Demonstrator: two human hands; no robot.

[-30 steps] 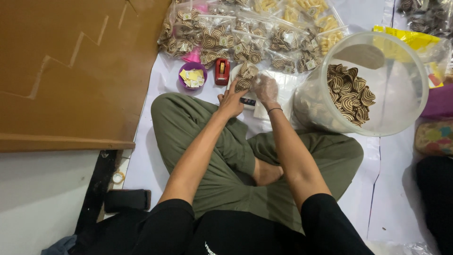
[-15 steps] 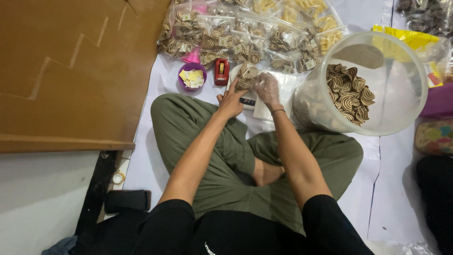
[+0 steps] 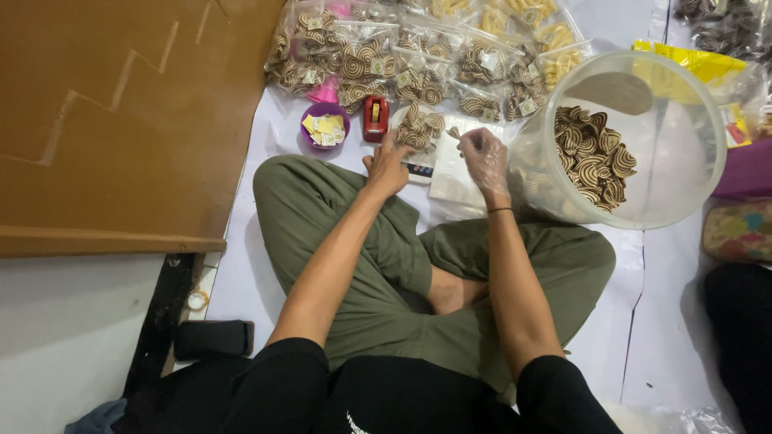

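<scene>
We sit cross-legged on a white sheet [image 3: 265, 128] and we are in the middle of weighing out a portion of striped spiral cookies. A small heap of them, the cookie pile [image 3: 420, 128], sits in a clear bag on a little scale [image 3: 418, 169] just in front of our knees.

Our left hand [image 3: 388, 167] rests at the near edge of the scale, fingers loosely curled and spread against the bag; it steadies it and does not appear to grip anything.

Our right hand [image 3: 485, 157] wears a thin clear glove and hovers between the cookie pile and the big clear tub [image 3: 691, 177]. Its thumb and forefinger are pinched together near a single small cookie piece [image 3: 454, 131]; the other fingers are half open. We cannot tell for sure whether the piece is held or merely lies beside the fingertips.

The tub lies tipped toward us on the right, with more cookies inside. Beyond the scale stand a red tape dispenser [image 3: 375, 118], a purple bowl [image 3: 323, 128] of yellow labels, and a row of filled bags [image 3: 386, 60].

We judge the step in hand to be trimming the portion, one cookie at a time. The next move seems to call for a light, precise touch: a single piece taken to or from the pile without jostling the bag, while the left hand keeps its weight off the scale.
</scene>
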